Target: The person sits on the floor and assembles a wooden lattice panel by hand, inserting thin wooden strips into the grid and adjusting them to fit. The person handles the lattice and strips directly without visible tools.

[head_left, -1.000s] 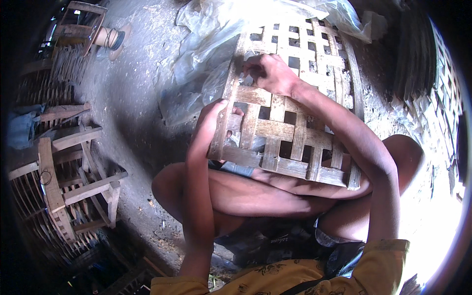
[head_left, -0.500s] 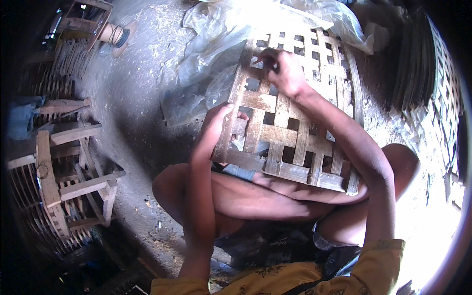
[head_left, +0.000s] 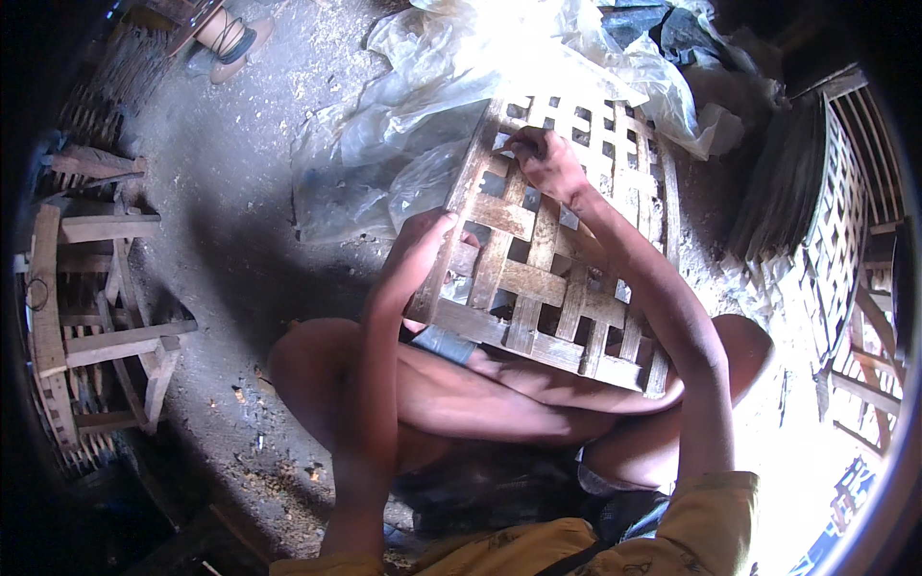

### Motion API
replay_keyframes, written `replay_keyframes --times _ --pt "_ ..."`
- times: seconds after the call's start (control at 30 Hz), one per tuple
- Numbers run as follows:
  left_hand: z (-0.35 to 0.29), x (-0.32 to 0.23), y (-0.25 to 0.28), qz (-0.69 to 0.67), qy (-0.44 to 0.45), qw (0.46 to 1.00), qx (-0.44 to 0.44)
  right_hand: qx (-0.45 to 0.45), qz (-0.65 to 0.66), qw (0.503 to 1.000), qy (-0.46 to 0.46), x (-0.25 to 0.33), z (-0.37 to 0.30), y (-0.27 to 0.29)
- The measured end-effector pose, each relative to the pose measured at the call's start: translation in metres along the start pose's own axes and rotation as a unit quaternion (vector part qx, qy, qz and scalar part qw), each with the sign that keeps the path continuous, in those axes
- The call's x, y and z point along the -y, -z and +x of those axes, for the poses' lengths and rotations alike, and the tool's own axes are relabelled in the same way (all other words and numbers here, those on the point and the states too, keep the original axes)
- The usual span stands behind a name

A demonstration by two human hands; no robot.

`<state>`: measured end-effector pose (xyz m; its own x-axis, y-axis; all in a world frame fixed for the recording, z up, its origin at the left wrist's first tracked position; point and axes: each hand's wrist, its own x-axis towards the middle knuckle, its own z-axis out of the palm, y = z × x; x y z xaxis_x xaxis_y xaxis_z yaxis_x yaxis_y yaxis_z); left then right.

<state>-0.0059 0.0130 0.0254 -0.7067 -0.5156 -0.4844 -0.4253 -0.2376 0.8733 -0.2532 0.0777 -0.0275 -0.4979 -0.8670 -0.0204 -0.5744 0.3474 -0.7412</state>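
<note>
With our left hand [head_left: 421, 242] we grasp the left edge of the woven panel [head_left: 533, 283], thumb on top, fingers visible through its gaps. The panel's near end is over our crossed legs [head_left: 499, 398]. Our right hand [head_left: 549, 168] bends over its left side, farther away; we cannot tell whether its curled fingers grip anything. Plastic sheeting [head_left: 413, 50] lies far left of the panel.
</note>
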Motion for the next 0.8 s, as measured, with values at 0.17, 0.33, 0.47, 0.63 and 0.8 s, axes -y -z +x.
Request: replay_keyframes --times 0.17,0.33,0.47,0.63,0.8 --pt "0.005 0.007 0.000 -0.003 -0.028 1.000 0.008 0.043 -0.073 0.996 -0.008 0.003 0.013 0.006" --pt "0.011 0.019 0.005 -0.028 -0.062 0.997 0.027 0.084 -0.146 0.986 0.012 0.002 0.025 0.007" --pt "0.012 0.017 -0.001 -0.018 -0.047 0.999 0.019 0.069 -0.095 0.993 -0.001 -0.010 0.029 0.003" --pt "0.006 0.014 0.001 -0.022 -0.039 0.999 0.003 0.049 -0.116 0.988 -0.092 0.009 0.033 -0.013" --pt "0.004 0.012 -0.003 -0.013 -0.051 0.999 -0.010 -0.021 -0.088 0.985 -0.146 0.003 0.040 -0.020"
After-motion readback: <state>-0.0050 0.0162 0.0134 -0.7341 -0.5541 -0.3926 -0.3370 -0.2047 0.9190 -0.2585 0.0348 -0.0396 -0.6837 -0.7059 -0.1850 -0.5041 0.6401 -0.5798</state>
